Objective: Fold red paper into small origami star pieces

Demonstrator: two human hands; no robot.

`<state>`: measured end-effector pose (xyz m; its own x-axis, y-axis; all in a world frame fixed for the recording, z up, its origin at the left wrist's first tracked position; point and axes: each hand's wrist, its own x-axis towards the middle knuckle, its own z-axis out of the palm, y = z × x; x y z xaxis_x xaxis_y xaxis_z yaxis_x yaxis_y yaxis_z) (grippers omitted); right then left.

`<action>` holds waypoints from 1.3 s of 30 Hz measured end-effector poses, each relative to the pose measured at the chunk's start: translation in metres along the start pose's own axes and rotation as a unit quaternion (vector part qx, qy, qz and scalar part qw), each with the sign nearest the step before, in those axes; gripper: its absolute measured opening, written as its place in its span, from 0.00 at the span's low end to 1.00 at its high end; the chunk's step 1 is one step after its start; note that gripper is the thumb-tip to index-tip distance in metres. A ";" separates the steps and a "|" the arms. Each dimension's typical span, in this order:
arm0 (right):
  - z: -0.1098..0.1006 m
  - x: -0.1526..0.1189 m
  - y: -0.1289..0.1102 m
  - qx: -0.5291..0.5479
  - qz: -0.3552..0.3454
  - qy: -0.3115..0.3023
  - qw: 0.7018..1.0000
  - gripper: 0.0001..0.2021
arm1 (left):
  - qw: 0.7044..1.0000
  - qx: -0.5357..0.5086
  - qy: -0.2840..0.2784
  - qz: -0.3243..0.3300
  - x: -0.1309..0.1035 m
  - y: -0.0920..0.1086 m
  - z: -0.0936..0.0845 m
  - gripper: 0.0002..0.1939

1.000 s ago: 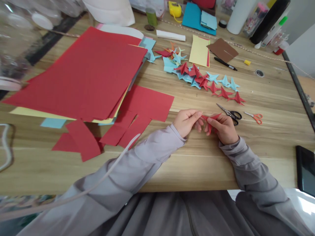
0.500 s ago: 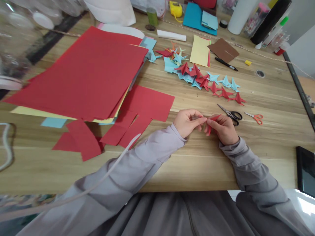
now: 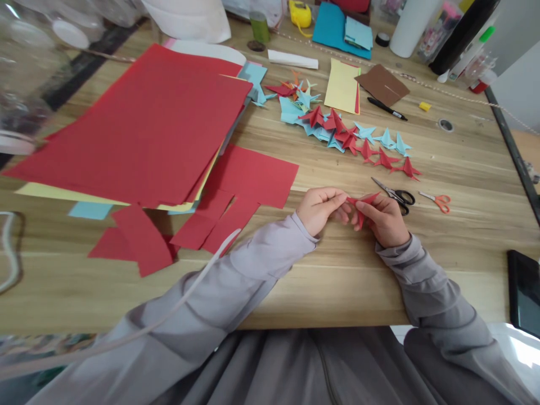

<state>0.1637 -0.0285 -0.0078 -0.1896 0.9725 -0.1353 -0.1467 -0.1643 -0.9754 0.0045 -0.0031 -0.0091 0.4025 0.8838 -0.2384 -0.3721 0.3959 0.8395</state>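
Just above the table, both my hands pinch one small folded red paper crane (image 3: 367, 199), partly covered by my fingers. My left hand (image 3: 319, 210) is closed on its left tip between thumb and forefinger. My right hand (image 3: 383, 217) grips the body, with points of red paper sticking out above and below the thumb. Beyond the hands, several red paper cranes (image 3: 385, 160) and light blue paper cranes (image 3: 386, 139) lie in rows. Black-handled scissors (image 3: 396, 195) rest close to my right hand, with smaller orange-handled scissors (image 3: 439, 201) to their right.
A big stack of red sheets (image 3: 147, 129) covers the left side, with cut red strips (image 3: 145, 242) in front. A yellow paper pad (image 3: 342, 87), a brown paper piece (image 3: 382, 85) and a black pen (image 3: 387, 109) lie farther back. A black tablet (image 3: 524, 292) sits at the right edge.
My left thumb and forefinger have drawn slightly left from my right thumb, so more red paper shows between the hands. My right hand stays nearly where it was.
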 end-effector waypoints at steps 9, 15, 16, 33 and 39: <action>-0.001 0.000 -0.001 -0.016 0.009 0.013 1.000 0.12 | 0.999 -0.029 0.019 0.020 0.003 -0.001 -0.002 0.15; -0.001 0.000 -0.001 -0.022 0.000 0.005 1.000 0.10 | 0.998 0.039 0.033 0.031 0.001 0.001 0.000 0.13; -0.001 0.000 -0.001 -0.021 -0.001 0.003 1.000 0.10 | 0.998 0.042 0.031 0.033 0.001 0.001 0.000 0.12; -0.001 0.000 -0.001 -0.026 0.008 -0.022 0.999 0.12 | 0.998 0.056 0.001 0.024 0.000 0.003 0.002 0.13; -0.001 0.000 -0.002 -0.014 0.017 -0.001 1.000 0.15 | 0.998 0.045 0.038 0.039 0.001 0.001 -0.001 0.13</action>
<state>0.1647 -0.0280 -0.0062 -0.1957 0.9660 -0.1687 -0.1128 -0.1931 -0.9747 0.0041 -0.0013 -0.0092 0.3099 0.9284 -0.2048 -0.3214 0.3050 0.8965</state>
